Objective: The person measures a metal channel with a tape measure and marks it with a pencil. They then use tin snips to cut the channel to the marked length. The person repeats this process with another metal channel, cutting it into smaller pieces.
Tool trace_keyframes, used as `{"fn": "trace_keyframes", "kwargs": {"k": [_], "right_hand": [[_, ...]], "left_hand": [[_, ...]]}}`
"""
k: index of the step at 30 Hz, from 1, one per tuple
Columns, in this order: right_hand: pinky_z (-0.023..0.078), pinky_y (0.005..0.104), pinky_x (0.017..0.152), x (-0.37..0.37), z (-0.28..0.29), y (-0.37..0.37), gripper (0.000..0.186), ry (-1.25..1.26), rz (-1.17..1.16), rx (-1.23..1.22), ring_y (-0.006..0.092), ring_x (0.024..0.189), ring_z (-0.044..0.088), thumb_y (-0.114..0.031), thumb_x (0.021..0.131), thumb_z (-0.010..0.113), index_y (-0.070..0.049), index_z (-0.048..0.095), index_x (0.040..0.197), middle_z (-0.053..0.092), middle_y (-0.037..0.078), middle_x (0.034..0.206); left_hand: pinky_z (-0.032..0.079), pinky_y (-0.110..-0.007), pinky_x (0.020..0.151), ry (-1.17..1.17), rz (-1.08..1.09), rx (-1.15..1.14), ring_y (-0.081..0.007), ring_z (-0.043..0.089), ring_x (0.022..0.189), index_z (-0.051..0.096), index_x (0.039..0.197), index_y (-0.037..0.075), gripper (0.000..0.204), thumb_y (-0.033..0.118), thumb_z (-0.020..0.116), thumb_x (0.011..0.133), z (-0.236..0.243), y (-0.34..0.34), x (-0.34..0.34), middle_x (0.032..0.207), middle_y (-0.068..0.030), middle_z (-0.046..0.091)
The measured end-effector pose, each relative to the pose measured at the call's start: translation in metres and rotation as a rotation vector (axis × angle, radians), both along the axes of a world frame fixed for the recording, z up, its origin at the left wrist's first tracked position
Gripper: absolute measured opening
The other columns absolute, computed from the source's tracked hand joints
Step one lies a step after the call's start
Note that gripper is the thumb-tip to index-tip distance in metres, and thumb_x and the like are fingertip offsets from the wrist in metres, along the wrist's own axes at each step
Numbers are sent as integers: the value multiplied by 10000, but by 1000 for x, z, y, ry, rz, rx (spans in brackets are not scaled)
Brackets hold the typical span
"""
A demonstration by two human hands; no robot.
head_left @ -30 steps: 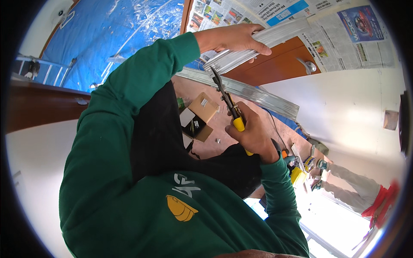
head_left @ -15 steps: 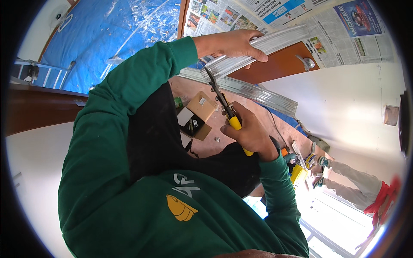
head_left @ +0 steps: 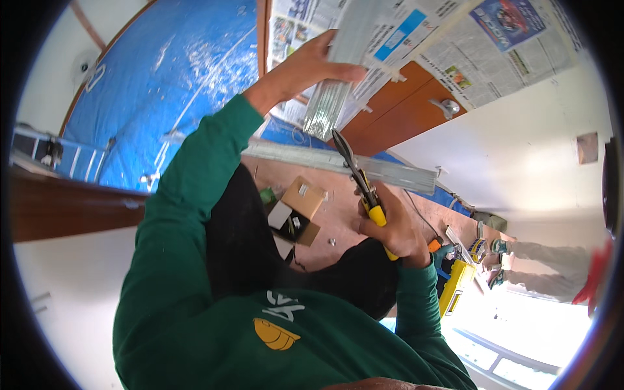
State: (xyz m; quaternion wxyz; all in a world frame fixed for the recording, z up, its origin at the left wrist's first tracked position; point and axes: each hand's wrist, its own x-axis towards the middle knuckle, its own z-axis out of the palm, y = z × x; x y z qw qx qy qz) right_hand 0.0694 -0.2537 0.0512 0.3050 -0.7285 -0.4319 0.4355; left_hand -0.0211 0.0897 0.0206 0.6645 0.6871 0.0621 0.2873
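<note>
My left hand is wrapped round a ribbed, shiny metal channel, its thumb across the near face. The channel slants upward, its lower end toward me. In my right hand is a pair of tin snips with black jaws and yellow handles. The jaws point up and left, just right of the channel's lower end. They look closed together, and I cannot tell whether they touch the metal. Beyond the snips, further long metal channels lie crosswise, low down.
An open cardboard box sits on the pinkish floor below my hands. A blue sheet hangs at the left near a ladder. Newspaper surrounds a brown door. A yellow toolbox and another person's legs are at the right.
The metal channel has swung from slanting right to standing steeper, with my left hand moving left and up. The snips have shifted right and down, off the channel's end area.
</note>
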Motion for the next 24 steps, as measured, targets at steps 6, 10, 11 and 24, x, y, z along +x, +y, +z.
{"fn": "trace_keyframes", "kwargs": {"k": [6,10,11,24], "right_hand": [[519,366,820,3,-8,8,567,-33,-253,143,187,915,603,-216,880,872,-15,587,1327,615,79,1008],[513,335,812,12,-9,37,515,-36,-488,566,154,926,582,-216,952,855,-10,555,1316,585,35,1011],[517,323,818,16,-7,48,508,-83,-508,621,144,926,583,-188,976,839,-8,537,1343,592,39,1017],[547,297,798,11,-30,67,407,54,-391,569,98,893,632,-54,958,763,-60,544,1301,639,18,1034]], "left_hand": [[547,-439,1140,22,116,-94,-337,632,1387,285,1682,-64,1150,313,980,847,8,6,-7,1522,-290,587],[508,-421,1175,42,-151,34,-252,592,1422,283,1721,8,1092,327,938,907,6,-13,-5,1596,-174,551],[512,-406,1170,44,-254,-34,-236,583,1432,283,1728,29,1084,336,932,916,3,-23,-2,1596,-165,552],[484,-454,1197,-135,-497,-447,-239,614,1373,318,1730,42,761,344,653,1117,25,-63,21,1499,-107,604]]}}
